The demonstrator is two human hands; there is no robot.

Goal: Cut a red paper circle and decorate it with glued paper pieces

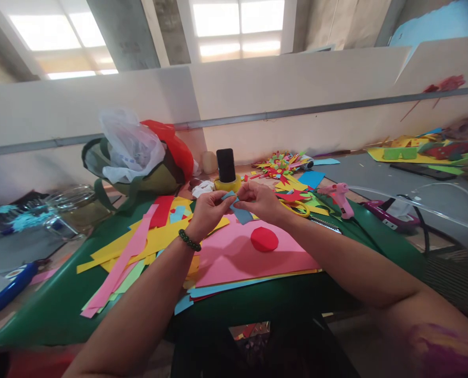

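Note:
Between my two hands is a small piece of blue paper [242,214], held above the pink sheets. My left hand [208,211] pinches its upper left end, and a dark beaded bracelet circles that wrist. My right hand [260,200] grips the paper near its upper right edge, fingers bent. Below them lies a stack of coloured paper with a pink sheet [226,257] on top. A red paper circle [264,239] rests on the pink sheet, just under my right hand.
Yellow and pink paper strips [135,252] spread to the left. A phone [226,165] stands upright on a yellow holder behind my hands. To the right are yellow-handled scissors [301,209], a pink glue gun [341,199] and a purple power strip [389,214]. A bag [139,178] sits back left.

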